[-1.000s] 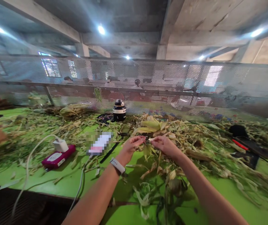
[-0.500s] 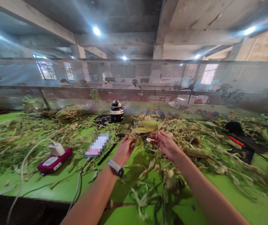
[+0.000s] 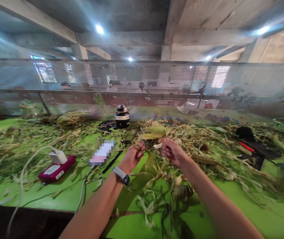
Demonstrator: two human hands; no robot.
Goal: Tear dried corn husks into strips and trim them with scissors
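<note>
My left hand, with a pale watch on the wrist, is closed around the end of a yellow-green dried husk leaf. The leaf arches out from the fingers and hangs toward the table. A short way to the right, my right hand is closed in a pinch, with a pale husk strip sticking out at its fingertips. Exactly how the fingers grip it is hard to see. Just beyond both hands lies a larger yellowish husk bundle on the heap.
Loose husks cover much of the green table. On the left are a magenta power strip with a white charger and a blurred phone. A black bottle stands near the perforated screen. A black-and-red tool lies right.
My hands were close together and have drawn apart. The left fingers have curled around the husk leaf, while the pale strip has stayed at my right hand. The view has shifted slightly right.
</note>
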